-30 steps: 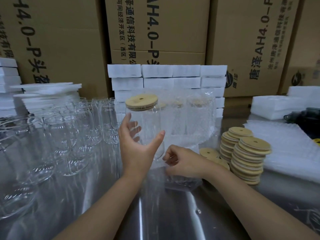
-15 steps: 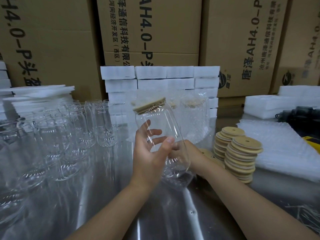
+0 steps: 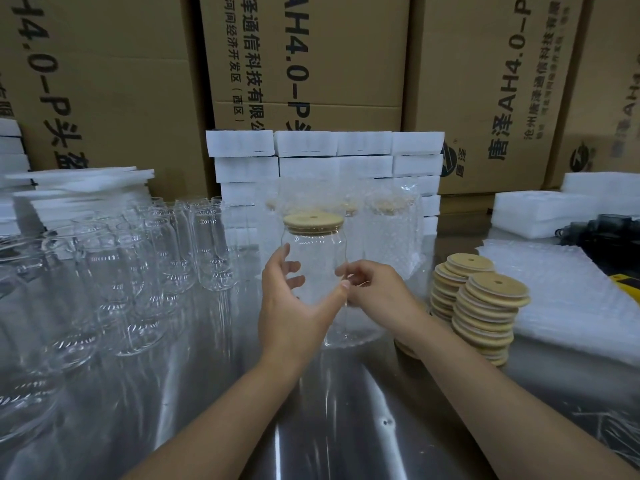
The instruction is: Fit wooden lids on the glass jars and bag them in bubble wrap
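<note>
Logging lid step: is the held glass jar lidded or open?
Lidded: a round wooden lid sits flat atop the clear glass jar.

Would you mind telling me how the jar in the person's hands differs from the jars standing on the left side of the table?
The held jar carries a wooden lid; the left-side jars have open mouths with no lids. The held jar is gripped by the left hand; the left-side jars stand untouched, packed close together. Both are upright clear glass of similar shape.
</note>
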Motion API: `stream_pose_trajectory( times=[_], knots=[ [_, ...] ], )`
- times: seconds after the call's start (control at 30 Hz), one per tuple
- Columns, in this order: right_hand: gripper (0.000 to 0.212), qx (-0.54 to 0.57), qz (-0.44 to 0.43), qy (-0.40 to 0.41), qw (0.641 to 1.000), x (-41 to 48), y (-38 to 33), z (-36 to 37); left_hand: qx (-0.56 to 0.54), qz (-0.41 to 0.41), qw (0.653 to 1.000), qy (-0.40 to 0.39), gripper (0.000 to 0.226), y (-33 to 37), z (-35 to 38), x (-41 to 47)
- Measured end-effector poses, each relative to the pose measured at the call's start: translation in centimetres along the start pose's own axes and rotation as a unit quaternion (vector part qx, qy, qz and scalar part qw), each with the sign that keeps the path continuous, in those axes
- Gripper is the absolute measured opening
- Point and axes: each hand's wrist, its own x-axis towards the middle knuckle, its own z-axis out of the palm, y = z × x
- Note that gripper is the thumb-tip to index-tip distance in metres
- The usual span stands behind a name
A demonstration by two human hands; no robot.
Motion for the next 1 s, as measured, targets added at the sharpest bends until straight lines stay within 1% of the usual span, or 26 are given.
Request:
stream_pose_trajectory(
  times=[0.07,0.1,0.2,0.27,0.3,0.37,0.4,0.57,0.7,0.83,0.93,1.0],
  knots=[
    [0.021,0.045,0.007,0.002,0.999,-0.1,-0.3,0.1,0.007,0.003,1.000,-0.012,0.101,-0.1,0.1,0.0],
    [0.025,0.061,0.014,0.006,0.998,-0.2,-0.6,0.2,0.009,0.004,1.000,-0.020,0.099,-0.3,0.1,0.0],
    [0.046,0.087,0.016,0.005,0.996,-0.7,-1.3,0.4,0.007,0.013,0.999,-0.040,0.093,-0.8,0.2,0.0],
    [0.055,0.072,-0.017,-0.006,0.997,-1.4,-1.4,0.9,0.002,0.015,0.999,-0.050,0.095,-1.0,0.2,0.1],
    [0.065,0.048,-0.033,-0.009,0.998,-1.8,-1.3,1.1,0.001,0.017,0.998,-0.055,0.096,-1.0,0.2,0.1],
    [0.082,-0.013,-0.046,0.003,0.999,-2.1,-1.3,1.5,0.010,0.025,0.997,-0.068,0.093,-1.1,0.2,0.3],
    [0.085,-0.028,-0.048,0.017,0.998,-2.0,-1.2,1.5,0.014,0.029,0.997,-0.077,0.092,-1.2,0.2,0.4],
    [0.073,-0.006,-0.073,0.086,0.994,-1.6,-1.1,1.1,0.016,0.036,0.994,-0.102,0.102,-0.7,-0.1,0.4],
    [0.071,0.019,-0.079,0.150,0.985,-1.4,-1.1,0.8,0.018,-0.001,0.995,-0.094,0.103,-0.9,-0.2,0.7],
    [0.073,0.042,-0.078,0.204,0.975,-1.3,-1.3,0.5,0.077,-0.048,0.989,-0.119,0.104,-1.5,-0.2,0.9],
    [0.074,0.047,-0.080,0.211,0.973,-1.3,-1.3,0.2,0.107,-0.104,0.983,-0.104,0.096,-1.7,-0.3,1.0],
    [0.074,0.045,-0.084,0.210,0.973,-1.3,-1.3,0.1,0.097,-0.137,0.983,-0.080,0.087,-1.7,-0.4,1.3]
  ],
)
